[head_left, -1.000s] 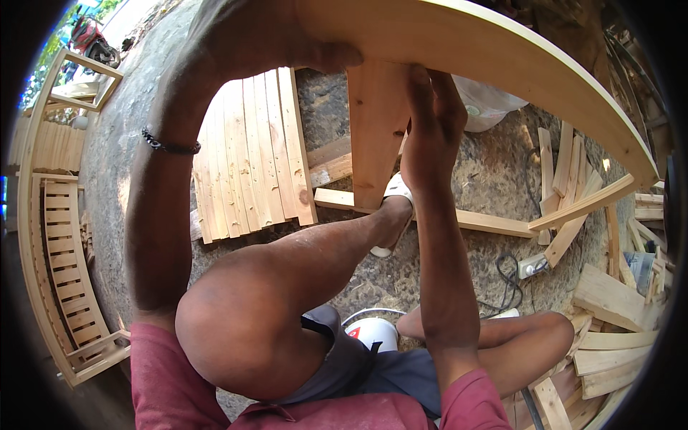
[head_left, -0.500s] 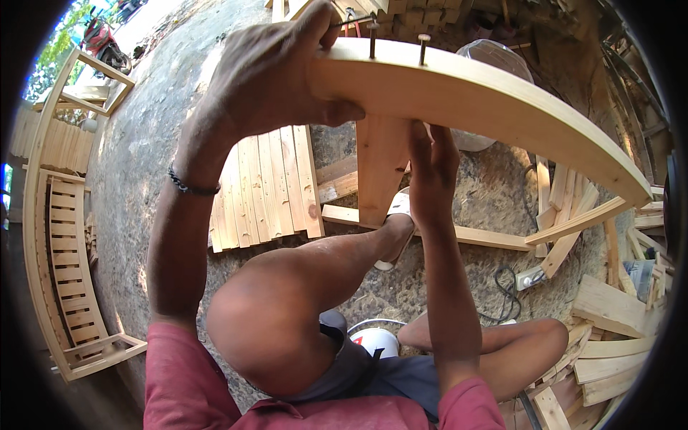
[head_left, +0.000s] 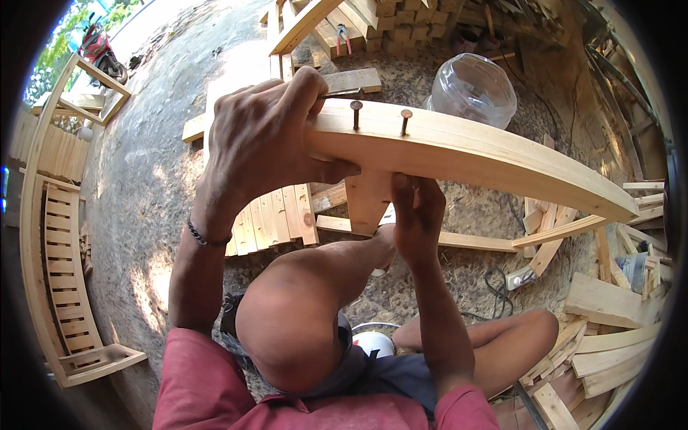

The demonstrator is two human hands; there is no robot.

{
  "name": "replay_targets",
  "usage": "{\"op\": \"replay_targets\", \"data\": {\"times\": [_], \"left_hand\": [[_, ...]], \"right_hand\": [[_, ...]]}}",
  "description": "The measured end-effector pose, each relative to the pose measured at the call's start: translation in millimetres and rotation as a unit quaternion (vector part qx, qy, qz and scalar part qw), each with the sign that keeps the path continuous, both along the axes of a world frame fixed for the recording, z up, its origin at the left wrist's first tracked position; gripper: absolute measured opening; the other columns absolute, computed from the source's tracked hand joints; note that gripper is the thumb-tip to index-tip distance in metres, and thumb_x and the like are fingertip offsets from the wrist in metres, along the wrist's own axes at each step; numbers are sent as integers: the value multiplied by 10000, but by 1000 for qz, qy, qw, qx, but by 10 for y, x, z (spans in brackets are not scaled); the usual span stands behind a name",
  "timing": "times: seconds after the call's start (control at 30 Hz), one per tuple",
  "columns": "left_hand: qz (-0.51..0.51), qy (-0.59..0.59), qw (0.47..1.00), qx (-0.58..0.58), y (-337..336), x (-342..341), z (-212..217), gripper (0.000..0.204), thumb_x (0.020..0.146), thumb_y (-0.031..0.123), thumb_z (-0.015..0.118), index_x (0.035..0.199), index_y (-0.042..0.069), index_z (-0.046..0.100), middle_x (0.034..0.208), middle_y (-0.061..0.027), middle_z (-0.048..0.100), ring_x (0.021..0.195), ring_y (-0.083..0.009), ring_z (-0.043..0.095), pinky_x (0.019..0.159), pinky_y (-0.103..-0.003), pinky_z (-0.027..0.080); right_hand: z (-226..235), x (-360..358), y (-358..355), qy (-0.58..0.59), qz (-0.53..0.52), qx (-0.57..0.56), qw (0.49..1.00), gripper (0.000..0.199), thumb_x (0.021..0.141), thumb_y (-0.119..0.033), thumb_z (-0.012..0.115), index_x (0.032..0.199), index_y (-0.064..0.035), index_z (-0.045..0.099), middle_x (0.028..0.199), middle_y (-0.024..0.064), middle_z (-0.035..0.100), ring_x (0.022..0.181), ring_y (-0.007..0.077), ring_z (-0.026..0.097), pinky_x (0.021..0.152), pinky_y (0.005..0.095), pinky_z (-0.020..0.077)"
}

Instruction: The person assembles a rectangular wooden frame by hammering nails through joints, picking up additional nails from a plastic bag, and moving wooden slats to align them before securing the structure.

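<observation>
Hands: 2 at ctr, 1 L hand (head_left: 261, 136) + 1 R hand (head_left: 418, 215). Curved board (head_left: 473, 158): 1, ctr to mid R. Upright board (head_left: 367, 201): 1, ctr, under it. Nails (head_left: 356, 116): 2 stuck in the curved board's edge, + 1 loose nail (head_left: 344, 94) by the L hand, 3 tot. Clear jar (head_left: 474, 89): 1, upper R of ctr. Pliers (head_left: 344, 39): 1 pr, top ctr. Motorbike (head_left: 100, 50): 1, upper L. Slatted frame (head_left: 107, 369): 1, far L, approx. a dozen slats. Bucket (head_left: 374, 344): 1, lower ctr. Power strip (head_left: 519, 278): 1, mid R. Bracelet (head_left: 204, 235): 1, L of ctr. Scrap planks (head_left: 605, 299), lower R: several, overlapping, exact no. unclear.
</observation>
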State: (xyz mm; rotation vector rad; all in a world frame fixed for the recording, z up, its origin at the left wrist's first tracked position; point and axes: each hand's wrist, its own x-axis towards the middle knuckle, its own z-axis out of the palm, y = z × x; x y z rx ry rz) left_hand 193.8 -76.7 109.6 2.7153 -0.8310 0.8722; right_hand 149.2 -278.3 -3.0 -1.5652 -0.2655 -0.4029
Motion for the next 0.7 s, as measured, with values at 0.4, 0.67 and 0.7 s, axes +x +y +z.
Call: {"op": "replay_targets", "data": {"times": [0.4, 0.67, 0.7], "left_hand": [[-30, -37, 999, -16, -5, -98, 3, 715, 495, 603, 885, 895, 140, 516, 638, 0, 583, 569, -205, 617, 550, -353, 476], [-18, -45, 999, -10, 1, -56, -28, 721, 487, 592, 894, 890, 134, 510, 645, 1, 586, 573, -207, 622, 546, -352, 479], [-16, -43, 999, -11, -4, -56, -33, 722, 481, 588, 898, 888, 134, 511, 646, 1, 585, 576, -207, 622, 546, -352, 479]], "right_hand": [[-92, -113, 45, 13, -6, 34, 999, 258, 993, -192, 566, 1126, 23, 614, 911, 107, 665, 824, 164, 603, 754, 321, 472], [8, -110, 39, 24, 8, 36, 999, 282, 996, -218, 571, 1145, 18, 612, 1015, 150, 693, 953, 200, 650, 838, 349, 492], [32, -116, 5, 39, 10, 16, 999, 289, 995, -223, 574, 1153, 16, 612, 1032, 157, 695, 975, 206, 654, 854, 355, 494]]}}
